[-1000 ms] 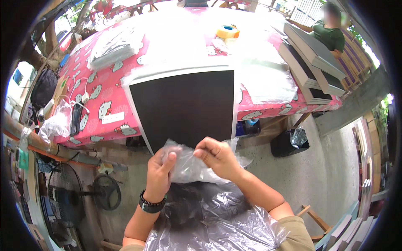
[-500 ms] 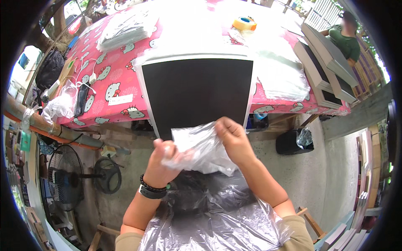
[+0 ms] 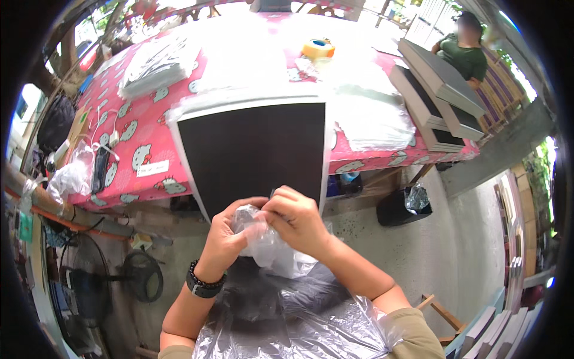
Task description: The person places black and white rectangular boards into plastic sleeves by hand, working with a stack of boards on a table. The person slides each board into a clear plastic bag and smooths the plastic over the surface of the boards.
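Note:
A crumpled piece of clear plastic film [image 3: 272,254] is bunched between my two hands, above my lap. My left hand [image 3: 230,234] is closed round its left side, with a black bead bracelet and a dark band on that wrist. My right hand [image 3: 296,218] pinches the film near its top, close to the left fingers. Whether the film is a bag cannot be told. Behind the hands, a flat black panel with a pale border [image 3: 254,152] leans against the table edge; the hands partly cover its bottom. Plastic sheeting [image 3: 281,326] covers my lap.
The table has a pink patterned cover [image 3: 128,161]. On it are stacked plastic sleeves [image 3: 158,63], a yellow tape roll [image 3: 318,49] and grey-edged panels [image 3: 439,75]. A fan [image 3: 86,281] stands left, a black bin [image 3: 403,206] right. A person [image 3: 463,51] is at the far right.
My hands have come together, and the film between them is more bunched up. The right hand has moved left and down. The whole view has shifted, so the table and panel sit lower and further left.

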`<state>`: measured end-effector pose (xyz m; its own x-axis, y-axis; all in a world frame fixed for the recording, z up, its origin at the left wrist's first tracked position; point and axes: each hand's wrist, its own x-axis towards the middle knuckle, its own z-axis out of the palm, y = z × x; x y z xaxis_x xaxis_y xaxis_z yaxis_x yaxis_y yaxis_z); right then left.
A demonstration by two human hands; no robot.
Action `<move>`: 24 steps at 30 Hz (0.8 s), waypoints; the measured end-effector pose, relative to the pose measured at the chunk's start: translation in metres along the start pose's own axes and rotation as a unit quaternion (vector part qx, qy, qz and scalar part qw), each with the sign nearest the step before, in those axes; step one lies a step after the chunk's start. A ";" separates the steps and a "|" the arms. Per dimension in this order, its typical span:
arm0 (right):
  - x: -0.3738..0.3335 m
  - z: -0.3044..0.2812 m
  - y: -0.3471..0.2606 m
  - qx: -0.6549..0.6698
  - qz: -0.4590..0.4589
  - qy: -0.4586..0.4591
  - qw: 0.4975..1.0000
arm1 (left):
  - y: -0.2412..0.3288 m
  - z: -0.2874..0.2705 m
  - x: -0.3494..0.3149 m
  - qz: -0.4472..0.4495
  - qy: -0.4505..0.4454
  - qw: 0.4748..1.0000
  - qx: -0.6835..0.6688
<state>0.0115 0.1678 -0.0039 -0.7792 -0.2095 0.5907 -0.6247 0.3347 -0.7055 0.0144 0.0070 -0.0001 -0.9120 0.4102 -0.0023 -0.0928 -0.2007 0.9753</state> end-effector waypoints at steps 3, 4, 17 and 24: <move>-0.003 0.000 -0.002 -0.029 0.024 0.034 0.999 | -0.004 0.008 0.002 0.025 0.084 0.996 0.024; -0.003 0.000 -0.003 -0.009 0.038 0.049 0.998 | -0.007 0.004 0.001 0.033 0.080 0.996 0.024; -0.010 0.003 0.005 0.063 0.174 0.022 0.982 | -0.020 -0.003 -0.006 0.144 -0.075 0.987 -0.006; -0.001 -0.030 0.013 0.710 0.193 0.042 0.676 | -0.021 -0.036 -0.015 -0.005 -0.108 0.961 -0.253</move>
<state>0.0059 0.2000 -0.0015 -0.9296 -0.2848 0.2340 0.1594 -0.8829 -0.4417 0.0156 -0.0269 -0.0284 -0.8105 0.5791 0.0882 -0.3334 -0.5799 0.7434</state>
